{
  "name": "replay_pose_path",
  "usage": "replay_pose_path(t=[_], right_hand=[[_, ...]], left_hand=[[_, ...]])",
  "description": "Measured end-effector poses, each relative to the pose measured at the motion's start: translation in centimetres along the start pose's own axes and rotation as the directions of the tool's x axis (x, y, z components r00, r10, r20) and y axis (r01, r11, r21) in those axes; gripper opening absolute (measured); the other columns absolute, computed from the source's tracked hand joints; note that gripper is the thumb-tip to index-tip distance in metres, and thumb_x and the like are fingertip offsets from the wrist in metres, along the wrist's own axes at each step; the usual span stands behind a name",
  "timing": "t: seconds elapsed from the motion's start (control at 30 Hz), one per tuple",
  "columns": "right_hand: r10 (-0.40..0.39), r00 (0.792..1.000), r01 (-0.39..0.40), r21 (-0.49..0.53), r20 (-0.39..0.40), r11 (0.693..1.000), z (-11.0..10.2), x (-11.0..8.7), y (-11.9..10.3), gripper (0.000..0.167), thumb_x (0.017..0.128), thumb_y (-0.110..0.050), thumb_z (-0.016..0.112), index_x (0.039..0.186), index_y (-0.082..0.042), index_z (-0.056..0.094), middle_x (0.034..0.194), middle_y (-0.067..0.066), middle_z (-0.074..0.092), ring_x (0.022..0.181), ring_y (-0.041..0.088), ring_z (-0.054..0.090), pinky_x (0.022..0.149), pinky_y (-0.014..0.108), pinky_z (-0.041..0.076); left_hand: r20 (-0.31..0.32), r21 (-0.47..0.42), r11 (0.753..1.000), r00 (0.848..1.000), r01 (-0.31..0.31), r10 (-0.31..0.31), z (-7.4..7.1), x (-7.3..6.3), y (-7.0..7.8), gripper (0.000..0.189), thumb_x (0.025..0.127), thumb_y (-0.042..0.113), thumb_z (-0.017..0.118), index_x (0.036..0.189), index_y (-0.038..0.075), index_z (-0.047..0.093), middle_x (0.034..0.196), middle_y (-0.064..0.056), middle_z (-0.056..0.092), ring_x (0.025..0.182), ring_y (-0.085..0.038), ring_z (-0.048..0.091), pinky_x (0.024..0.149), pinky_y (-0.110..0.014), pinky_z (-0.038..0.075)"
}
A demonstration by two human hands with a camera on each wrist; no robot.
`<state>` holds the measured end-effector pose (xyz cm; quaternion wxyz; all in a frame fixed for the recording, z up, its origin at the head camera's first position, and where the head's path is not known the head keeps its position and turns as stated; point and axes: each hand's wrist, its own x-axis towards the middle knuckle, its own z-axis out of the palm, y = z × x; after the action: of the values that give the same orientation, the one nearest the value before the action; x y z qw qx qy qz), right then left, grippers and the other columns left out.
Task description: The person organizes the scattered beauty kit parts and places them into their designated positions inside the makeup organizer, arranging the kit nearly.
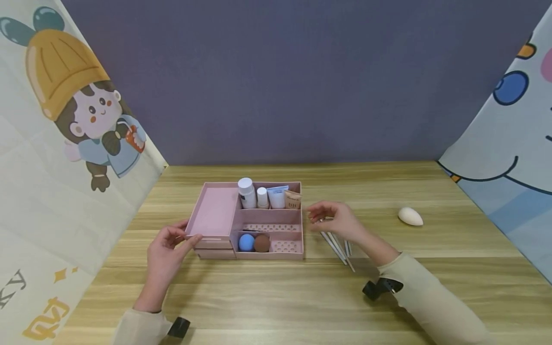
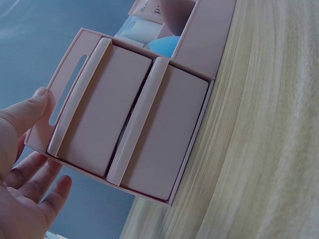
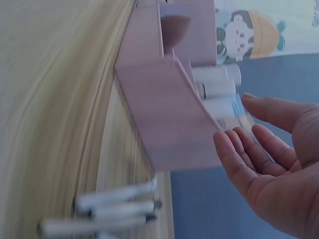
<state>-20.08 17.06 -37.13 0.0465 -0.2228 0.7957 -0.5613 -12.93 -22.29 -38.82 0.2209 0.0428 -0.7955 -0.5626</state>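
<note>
Pink organizer (image 1: 214, 211), left fingers (image 2: 37, 175) gripping corner

Grey letters "KY" (image 1: 13, 289) stand on the left wall sheet (image 1: 39, 191); the tan tube's (image 1: 293, 200) print is too small to read

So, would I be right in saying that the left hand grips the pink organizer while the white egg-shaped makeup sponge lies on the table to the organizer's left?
Not quite: the white egg-shaped makeup sponge lies on the table to the right of the pink organizer, as the head view shows. The left hand does grip the pink organizer.
</note>
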Motion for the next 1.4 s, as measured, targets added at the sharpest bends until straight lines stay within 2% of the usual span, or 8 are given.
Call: replay_pose_path(t=[0.2, 0.43, 0.7, 1.0, 1.07, 1.17, 1.27, 1.4], right_hand=[[-0.02, 0.999, 0.02, 0.004, -0.049, 1.0, -2.1, -0.9, 0.9, 0.043, 0.078, 0.008, 0.078, 0.116, 0.016, 0.06, 0.103, 0.03, 0.067, 0.089, 0.026, 0.067, 0.078, 0.024, 0.057], [0.038, 0.997, -0.037, 0.011, -0.072, 0.999, -3.9, -1.8, 1.7, 0.042, 0.082, 0.006, 0.075, 0.12, 0.015, 0.059, 0.106, 0.028, 0.066, 0.09, 0.014, 0.066, 0.078, 0.023, 0.057], [0.073, 0.99, -0.067, 0.057, -0.12, 0.996, -6.1, -3.1, 2.1, 0.046, 0.084, 0.007, 0.073, 0.123, 0.019, 0.053, 0.108, 0.026, 0.068, 0.089, 0.01, 0.067, 0.078, 0.023, 0.058], [0.158, 0.97, -0.167, -0.037, -0.183, 0.985, -9.4, -4.9, 2.8, 0.048, 0.088, -0.003, 0.074, 0.129, 0.012, 0.054, 0.111, 0.017, 0.069, 0.091, 0.004, 0.065, 0.077, 0.023, 0.058], [0.165, 0.966, -0.173, -0.021, -0.198, 0.985, -10.2, -5.4, 3.2, 0.044, 0.089, -0.002, 0.074, 0.129, 0.007, 0.057, 0.107, 0.008, 0.071, 0.091, 0.003, 0.065, 0.077, 0.023, 0.058], [0.163, 0.962, -0.155, 0.052, -0.219, 0.987, -11.6, -6.1, 3.9, 0.037, 0.088, 0.003, 0.072, 0.121, -0.011, 0.066, 0.101, -0.005, 0.071, 0.089, 0.003, 0.066, 0.075, 0.021, 0.058], [0.155, 0.954, -0.134, 0.099, -0.257, 0.986, -12.9, -6.9, 4.4, 0.041, 0.088, 0.005, 0.071, 0.109, -0.03, 0.068, 0.097, -0.012, 0.071, 0.086, 0.002, 0.067, 0.07, 0.018, 0.056], [0.17, 0.94, -0.145, 0.105, -0.294, 0.984, -14.3, -7.8, 4.6, 0.043, 0.09, 0.004, 0.069, 0.107, -0.036, 0.066, 0.097, -0.015, 0.07, 0.084, 0.0, 0.066, 0.066, 0.017, 0.055]], left_hand=[[-0.003, -0.004, 1.0, 1.0, -0.005, 0.005, 0.0, -0.1, 0.0, 0.028, 0.08, -0.007, 0.079, 0.09, -0.009, 0.052, 0.125, -0.022, 0.064, 0.097, 0.006, 0.061, 0.083, -0.011, 0.051], [-0.006, -0.009, 1.0, 1.0, -0.006, 0.006, 0.1, -0.1, -0.1, 0.029, 0.079, -0.008, 0.079, 0.09, -0.008, 0.053, 0.124, -0.019, 0.065, 0.097, 0.005, 0.061, 0.083, -0.011, 0.051], [0.003, -0.02, 1.0, 1.0, -0.013, 0.013, -0.1, -0.2, 0.2, 0.03, 0.08, -0.006, 0.08, 0.091, -0.01, 0.052, 0.125, -0.022, 0.064, 0.095, 0.007, 0.06, 0.083, -0.01, 0.05], [0.016, -0.005, 1.0, 1.0, 0.025, -0.025, -0.2, -0.3, 0.3, 0.03, 0.081, -0.003, 0.08, 0.093, -0.008, 0.053, 0.128, -0.019, 0.064, 0.092, 0.008, 0.06, 0.082, -0.011, 0.051], [0.015, -0.013, 1.0, 1.0, 0.023, -0.023, -0.2, -0.3, 0.4, 0.03, 0.081, -0.003, 0.08, 0.093, -0.008, 0.053, 0.127, -0.018, 0.064, 0.093, 0.008, 0.06, 0.082, -0.011, 0.051], [0.013, -0.008, 1.0, 1.0, 0.017, -0.017, -0.2, -0.3, 0.3, 0.03, 0.081, -0.004, 0.08, 0.092, -0.008, 0.053, 0.127, -0.019, 0.064, 0.093, 0.007, 0.06, 0.082, -0.01, 0.05], [0.009, 0.008, 1.0, 1.0, 0.009, -0.009, -0.2, -0.3, 0.3, 0.029, 0.081, -0.005, 0.08, 0.092, -0.008, 0.053, 0.127, -0.019, 0.064, 0.095, 0.007, 0.059, 0.083, -0.01, 0.05], [0.004, 0.013, 1.0, 1.0, 0.009, -0.009, -0.1, -0.3, 0.1, 0.028, 0.08, -0.006, 0.079, 0.091, -0.008, 0.053, 0.127, -0.019, 0.064, 0.097, 0.006, 0.06, 0.083, -0.01, 0.05]])
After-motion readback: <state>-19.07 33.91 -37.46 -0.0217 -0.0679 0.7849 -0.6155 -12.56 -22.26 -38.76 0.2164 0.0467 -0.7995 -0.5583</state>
